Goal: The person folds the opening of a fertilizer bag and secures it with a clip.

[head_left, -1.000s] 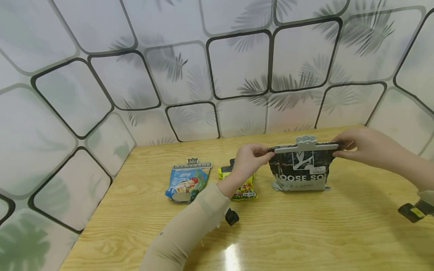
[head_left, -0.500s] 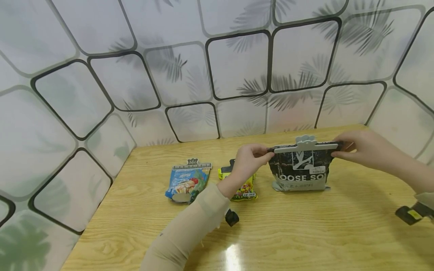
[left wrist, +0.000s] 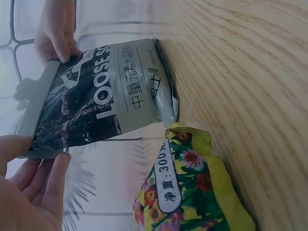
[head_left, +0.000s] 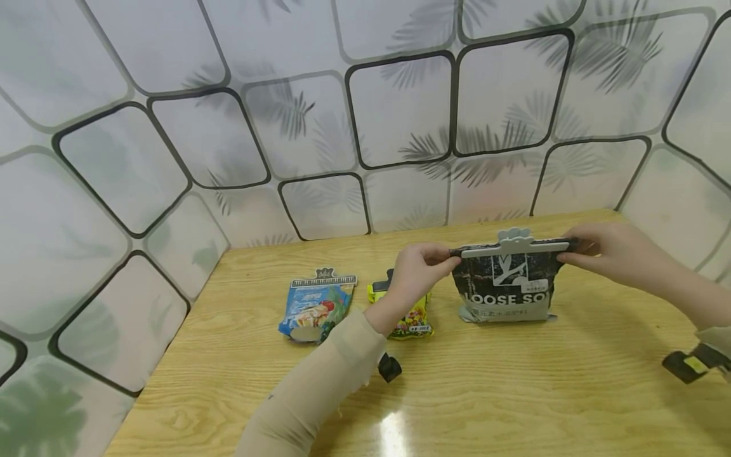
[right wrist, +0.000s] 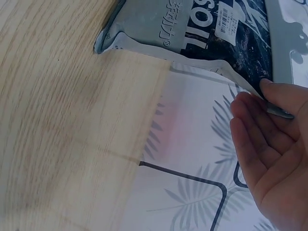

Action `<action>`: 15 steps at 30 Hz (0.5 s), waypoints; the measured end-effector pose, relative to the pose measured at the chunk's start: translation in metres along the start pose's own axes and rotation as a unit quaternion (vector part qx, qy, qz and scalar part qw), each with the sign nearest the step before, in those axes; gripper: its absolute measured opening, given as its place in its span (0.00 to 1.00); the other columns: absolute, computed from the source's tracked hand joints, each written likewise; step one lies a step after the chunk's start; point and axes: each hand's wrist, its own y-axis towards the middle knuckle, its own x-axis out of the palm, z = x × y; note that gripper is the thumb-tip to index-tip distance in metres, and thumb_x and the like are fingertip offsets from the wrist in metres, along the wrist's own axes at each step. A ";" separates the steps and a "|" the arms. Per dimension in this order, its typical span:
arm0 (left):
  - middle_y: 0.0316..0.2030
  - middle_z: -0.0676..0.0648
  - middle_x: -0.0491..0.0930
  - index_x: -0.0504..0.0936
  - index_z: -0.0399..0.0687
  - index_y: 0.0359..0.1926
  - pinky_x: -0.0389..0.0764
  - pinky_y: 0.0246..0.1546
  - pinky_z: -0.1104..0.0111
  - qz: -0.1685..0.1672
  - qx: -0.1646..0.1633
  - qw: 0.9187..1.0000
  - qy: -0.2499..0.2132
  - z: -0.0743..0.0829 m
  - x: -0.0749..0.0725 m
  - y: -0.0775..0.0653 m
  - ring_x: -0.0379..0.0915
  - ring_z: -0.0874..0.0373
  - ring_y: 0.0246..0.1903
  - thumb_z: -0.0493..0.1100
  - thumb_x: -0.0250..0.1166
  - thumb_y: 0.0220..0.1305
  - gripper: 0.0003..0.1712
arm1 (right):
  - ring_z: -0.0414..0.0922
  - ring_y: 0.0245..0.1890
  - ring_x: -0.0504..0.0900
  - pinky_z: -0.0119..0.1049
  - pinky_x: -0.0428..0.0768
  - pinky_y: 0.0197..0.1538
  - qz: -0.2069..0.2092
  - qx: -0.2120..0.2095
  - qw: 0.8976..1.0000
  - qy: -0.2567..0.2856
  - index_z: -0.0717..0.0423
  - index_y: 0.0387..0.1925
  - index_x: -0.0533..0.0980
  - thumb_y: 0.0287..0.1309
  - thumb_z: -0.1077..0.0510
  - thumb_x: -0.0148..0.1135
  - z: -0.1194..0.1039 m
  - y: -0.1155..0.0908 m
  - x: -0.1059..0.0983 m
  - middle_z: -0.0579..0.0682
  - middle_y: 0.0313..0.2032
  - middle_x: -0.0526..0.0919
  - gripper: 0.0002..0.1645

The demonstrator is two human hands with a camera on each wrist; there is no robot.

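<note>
A black and grey bag lettered "LOOSE SOIL" (head_left: 508, 285) stands upright on the table, its top edge clamped by a long grey-white bag clip (head_left: 516, 246). My left hand (head_left: 415, 270) pinches the bag's left top corner between thumb and fingers. At the opposite top corner, my right hand (head_left: 605, 254) does the same, thumb in front in the right wrist view, where a barcode label (right wrist: 226, 23) shows on the bag. Behind my left wrist lies a yellow flowered packet (head_left: 414, 320) with a dark clip (head_left: 381, 285), partly hidden by the arm.
A blue packet (head_left: 314, 311) with a piano-key-patterned clip (head_left: 323, 279) lies on the left of the wooden table (head_left: 485, 393). A patterned wall covering (head_left: 400, 108) rises right behind the table's back edge.
My right forearm and its wrist camera have shifted slightly left and down. The bag, its clip and both pinching hands stay practically where they were.
</note>
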 end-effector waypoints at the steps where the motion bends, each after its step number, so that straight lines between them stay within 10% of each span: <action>1: 0.49 0.44 0.92 0.92 0.44 0.51 0.89 0.44 0.71 0.001 -0.001 1.000 -0.001 -0.001 0.000 0.000 0.89 0.56 0.45 0.45 0.72 0.72 0.13 | 0.36 0.26 0.87 0.37 0.88 0.31 0.001 0.002 1.000 0.001 0.57 0.41 0.87 0.57 0.64 0.79 0.000 0.000 0.000 0.45 0.31 0.92 0.10; 15: 0.55 0.41 0.90 0.88 0.41 0.60 0.91 0.51 0.68 -0.018 -0.024 0.999 -0.025 -0.004 0.003 -0.002 0.91 0.44 0.48 0.44 0.68 0.76 0.17 | 0.20 0.30 0.81 0.28 0.83 0.33 -0.019 0.087 0.991 0.103 0.68 0.53 0.84 0.68 0.59 0.72 0.005 0.000 0.007 0.61 0.39 0.93 0.18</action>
